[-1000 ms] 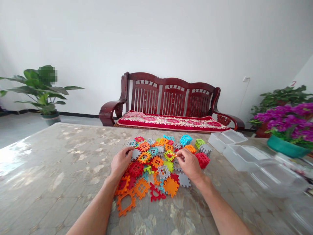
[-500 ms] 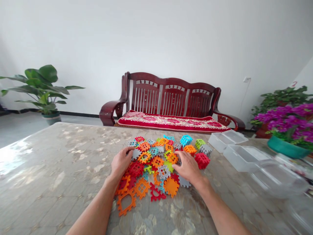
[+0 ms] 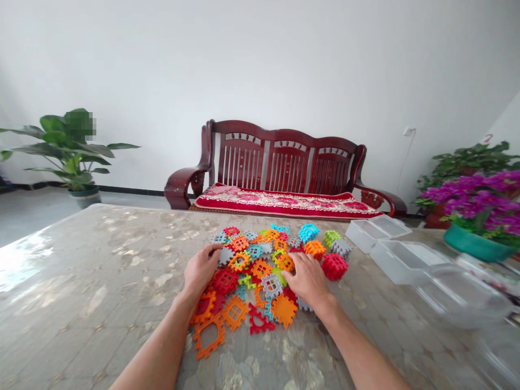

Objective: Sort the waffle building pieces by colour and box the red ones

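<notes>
A heap of colourful plastic interlocking tiles with toothed edges [image 3: 236, 311] lies on the table. My left hand [image 3: 201, 268] rests at the heap's left edge, its curved fingers beside a grey tile [image 3: 226, 255] and holding nothing visible. At the right side, my right hand [image 3: 307, 276] has thumb and index finger apart around the edge of a small orange tile [image 3: 286, 262]; a firm grip on it is not visible. Nearby lie a grey window tile [image 3: 271, 285] and a solid orange tile [image 3: 284, 310]. Some tiles are hidden under my right hand.
Stacks of blue [image 3: 309, 232], orange [image 3: 315, 249], grey [image 3: 341, 248] and red tiles [image 3: 335, 266] stand right of the heap. Clear plastic boxes [image 3: 396, 262] and a teal flower pot [image 3: 477, 244] are farther right. A wooden bench [image 3: 286, 162] stands behind the table [image 3: 101, 281].
My right hand has shifted slightly left, closer to the small orange tile. My left hand has stayed nearly in place.
</notes>
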Motion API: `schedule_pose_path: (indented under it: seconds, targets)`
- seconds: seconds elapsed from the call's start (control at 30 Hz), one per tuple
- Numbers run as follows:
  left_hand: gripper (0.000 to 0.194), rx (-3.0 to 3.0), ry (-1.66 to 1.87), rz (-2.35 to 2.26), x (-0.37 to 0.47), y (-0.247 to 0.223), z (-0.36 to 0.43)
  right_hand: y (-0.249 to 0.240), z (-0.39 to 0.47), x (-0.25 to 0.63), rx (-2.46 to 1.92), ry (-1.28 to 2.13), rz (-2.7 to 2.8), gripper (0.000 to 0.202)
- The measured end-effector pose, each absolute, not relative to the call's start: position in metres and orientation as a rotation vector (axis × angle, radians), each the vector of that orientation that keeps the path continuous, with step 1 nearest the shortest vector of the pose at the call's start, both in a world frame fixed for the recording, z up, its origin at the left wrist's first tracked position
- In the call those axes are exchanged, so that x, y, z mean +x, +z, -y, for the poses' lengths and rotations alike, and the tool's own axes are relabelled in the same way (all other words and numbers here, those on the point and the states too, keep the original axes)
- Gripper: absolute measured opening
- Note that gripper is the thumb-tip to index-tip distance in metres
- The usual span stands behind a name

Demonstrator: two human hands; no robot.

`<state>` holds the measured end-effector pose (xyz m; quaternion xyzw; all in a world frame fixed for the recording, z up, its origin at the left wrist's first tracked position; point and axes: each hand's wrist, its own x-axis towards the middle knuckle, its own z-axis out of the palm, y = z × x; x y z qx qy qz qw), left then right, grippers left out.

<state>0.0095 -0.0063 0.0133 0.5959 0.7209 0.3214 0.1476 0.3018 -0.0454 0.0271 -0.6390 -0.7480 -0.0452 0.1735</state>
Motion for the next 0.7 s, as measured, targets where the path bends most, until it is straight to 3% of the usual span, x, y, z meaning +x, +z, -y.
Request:
schedule_pose_path:
  seconds: [0.33,0.7]
  targets:
    - [0.035,1.706,0.901,-2.081,0.008,0.011,0.005,0.044,0.041,0.316,-1.782,-0.284,1.974,0.040]
    - [0.033,1.693,0.941,-2.083,0.009,0.014,0.007,0.060,0.027,0.364,-2.113,-0.546,1.755,0.037]
